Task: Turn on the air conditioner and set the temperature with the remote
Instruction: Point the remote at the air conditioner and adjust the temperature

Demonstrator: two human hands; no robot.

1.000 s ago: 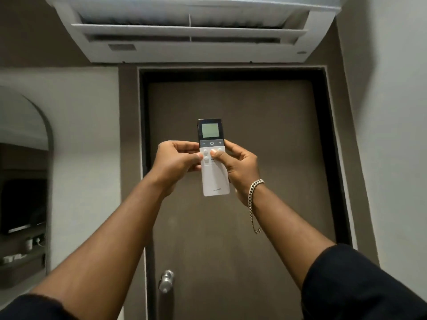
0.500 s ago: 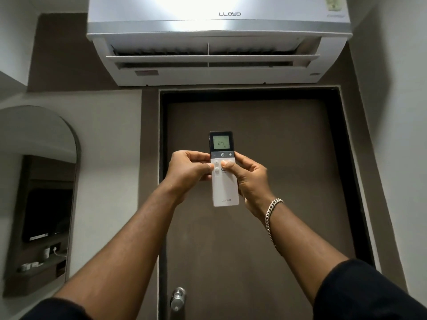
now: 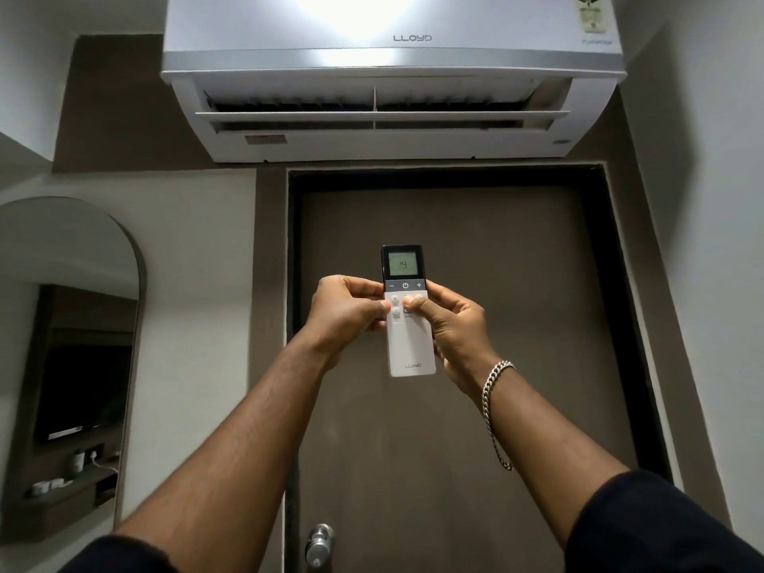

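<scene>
A white remote (image 3: 410,349) with a dark top and a lit screen reading 19 is held upright in front of me. My left hand (image 3: 347,314) grips its left edge, thumb beside the round buttons. My right hand (image 3: 452,324) grips the right edge, its thumb lying on the white buttons below the grey minus, power and plus strip. Above, the white wall air conditioner (image 3: 392,76) hangs over the door, its louvre flap open.
A brown door (image 3: 475,407) with a metal knob (image 3: 319,543) fills the wall behind the remote. An arched mirror (image 3: 70,345) on the left wall reflects a shelf and a dark screen. A white wall (image 3: 711,283) stands close on the right.
My view has tilted up, showing more of the air conditioner. The remote screen, blank a second ago, read 24 half a second ago and now reads 19. Both hands keep hold.
</scene>
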